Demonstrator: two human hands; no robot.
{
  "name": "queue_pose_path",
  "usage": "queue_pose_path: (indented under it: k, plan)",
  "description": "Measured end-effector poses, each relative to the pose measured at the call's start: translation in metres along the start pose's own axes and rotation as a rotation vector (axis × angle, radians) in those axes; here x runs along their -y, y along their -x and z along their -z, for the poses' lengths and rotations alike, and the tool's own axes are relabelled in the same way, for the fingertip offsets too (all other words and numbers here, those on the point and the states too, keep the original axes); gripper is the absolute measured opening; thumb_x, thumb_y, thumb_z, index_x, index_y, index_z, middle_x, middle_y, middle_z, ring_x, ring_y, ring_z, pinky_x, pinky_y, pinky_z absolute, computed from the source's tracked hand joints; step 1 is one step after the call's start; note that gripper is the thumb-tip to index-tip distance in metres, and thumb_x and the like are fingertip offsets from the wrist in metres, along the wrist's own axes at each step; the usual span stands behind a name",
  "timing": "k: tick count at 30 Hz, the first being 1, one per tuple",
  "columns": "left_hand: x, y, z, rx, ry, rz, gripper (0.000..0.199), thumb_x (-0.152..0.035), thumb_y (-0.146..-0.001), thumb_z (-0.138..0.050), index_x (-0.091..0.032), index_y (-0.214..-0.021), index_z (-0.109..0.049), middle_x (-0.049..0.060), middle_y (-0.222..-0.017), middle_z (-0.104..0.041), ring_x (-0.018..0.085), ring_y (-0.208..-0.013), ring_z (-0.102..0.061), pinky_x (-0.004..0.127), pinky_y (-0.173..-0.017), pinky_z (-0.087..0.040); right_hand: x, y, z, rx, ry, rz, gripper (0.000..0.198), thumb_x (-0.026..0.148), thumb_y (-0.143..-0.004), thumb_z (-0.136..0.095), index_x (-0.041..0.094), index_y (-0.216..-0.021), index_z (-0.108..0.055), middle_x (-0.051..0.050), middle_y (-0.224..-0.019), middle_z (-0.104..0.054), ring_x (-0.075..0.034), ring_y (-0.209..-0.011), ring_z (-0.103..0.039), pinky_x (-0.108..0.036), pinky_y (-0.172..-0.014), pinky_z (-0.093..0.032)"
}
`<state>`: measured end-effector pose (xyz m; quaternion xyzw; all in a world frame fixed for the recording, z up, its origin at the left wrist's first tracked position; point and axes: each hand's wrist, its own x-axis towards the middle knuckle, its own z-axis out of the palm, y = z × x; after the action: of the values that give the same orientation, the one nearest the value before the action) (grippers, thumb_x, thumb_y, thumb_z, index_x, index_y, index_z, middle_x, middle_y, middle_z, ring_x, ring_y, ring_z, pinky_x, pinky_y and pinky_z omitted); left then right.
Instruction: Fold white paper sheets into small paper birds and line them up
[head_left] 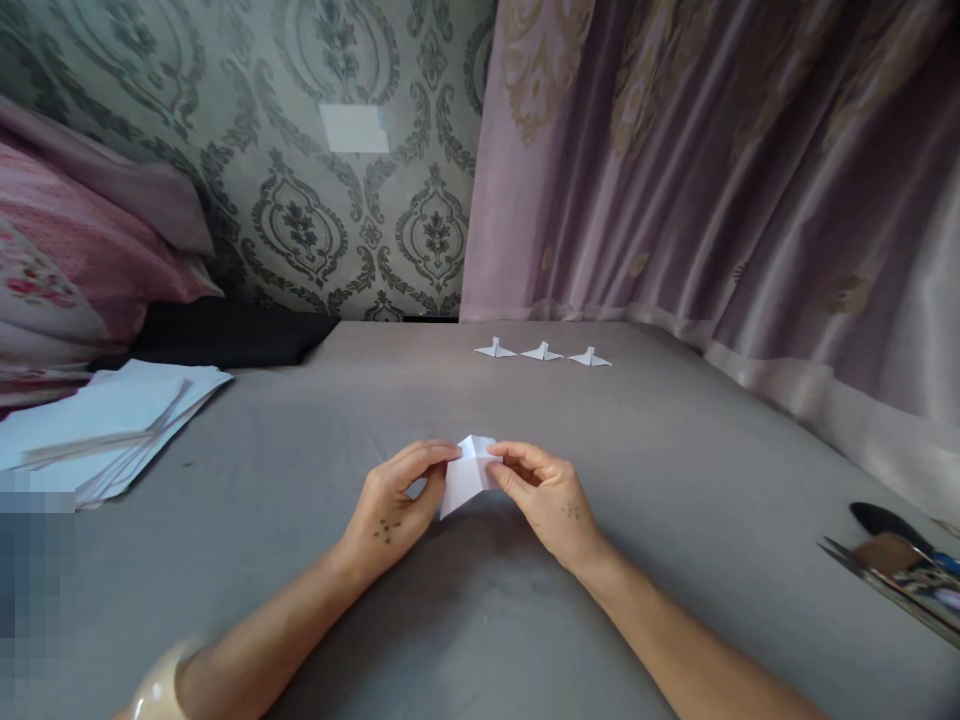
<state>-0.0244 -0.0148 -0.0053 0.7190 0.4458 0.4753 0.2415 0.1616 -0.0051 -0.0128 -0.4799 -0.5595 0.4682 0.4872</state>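
Patterned gray wallpaper (300, 225) across the upper left and upper middle of the frame, bearing one pale rectangle (356, 128); mauve curtain (637, 180) down the upper right, hanging in folds; gray cloth-covered surface (322, 420) through the middle and bottom. Two bare forearms, rising from the lower left and lower right and converging near the centre; one pale bracelet (161, 685) on the left one, at the lower left; left hand (394, 500) back upward, fingers curved inward, thumb and fingertips pinching the left side of one folded white paper (466, 478), just below the frame's middle; right hand (562, 505) mirroring, thumb and fingers pinching the right side of the same sheet; visibly creased, with one corner pointing toward the lower left. Three small folded paper figures (543, 351) in a row, right of centre and higher up; one stack of white sheets (112, 420) at the left edge, too many to count; one black cloth (232, 333) just behind; pink fabric (97, 220) at the upper left; pointed tips (847, 555) among blurred items at the right edge, impossible to count.
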Motion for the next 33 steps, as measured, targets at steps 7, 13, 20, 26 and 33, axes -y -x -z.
queue_pose_path:
  k: [7,13,20,26,33]
  plan:
    - [-0.004,-0.001,-0.003,0.007,0.253,0.184,0.017,-0.026,-0.081,-0.062,-0.017,-0.094,-0.069,0.007,-0.100,-0.070,0.019,-0.092,-0.065,0.027,-0.082,-0.052,-0.006,-0.003,0.001,-0.031,0.026,0.066,0.017,0.029,-0.076,-0.067,0.022,-0.090,-0.074,-0.003,-0.091,-0.075,-0.019,-0.086,-0.068,-0.033,-0.084,-0.052]
    - [0.000,-0.002,-0.006,-0.008,0.201,0.051,0.011,-0.026,-0.082,-0.064,-0.018,-0.088,-0.071,0.008,-0.096,-0.069,0.019,-0.092,-0.063,0.028,-0.080,-0.052,-0.006,0.000,-0.002,-0.022,0.058,0.128,0.013,0.027,-0.078,-0.065,0.023,-0.087,-0.074,-0.001,-0.088,-0.075,-0.018,-0.083,-0.068,-0.032,-0.081,-0.054]
    - [0.001,-0.001,-0.009,0.015,0.222,-0.003,0.010,-0.022,-0.085,-0.061,-0.019,-0.089,-0.070,0.008,-0.097,-0.067,0.018,-0.093,-0.063,0.027,-0.081,-0.052,-0.009,0.004,-0.006,0.007,0.013,0.078,0.015,0.028,-0.078,-0.065,0.022,-0.091,-0.071,-0.001,-0.087,-0.074,-0.017,-0.080,-0.067,-0.030,-0.078,-0.053]
    - [0.000,-0.001,-0.010,0.031,0.220,-0.015,0.010,-0.021,-0.085,-0.061,-0.019,-0.088,-0.070,0.007,-0.097,-0.065,0.017,-0.093,-0.062,0.028,-0.083,-0.050,-0.009,0.006,-0.008,0.043,0.014,0.097,0.016,0.030,-0.081,-0.063,0.024,-0.094,-0.071,-0.001,-0.094,-0.073,-0.018,-0.087,-0.067,-0.031,-0.082,-0.053]
    - [0.001,0.001,-0.010,0.034,0.226,-0.006,0.009,-0.021,-0.086,-0.060,-0.018,-0.087,-0.069,0.006,-0.093,-0.065,0.016,-0.089,-0.061,0.028,-0.083,-0.049,-0.004,0.008,-0.008,0.043,0.078,0.120,0.014,0.030,-0.082,-0.062,0.025,-0.090,-0.072,0.001,-0.089,-0.074,-0.017,-0.083,-0.068,-0.029,-0.079,-0.054]
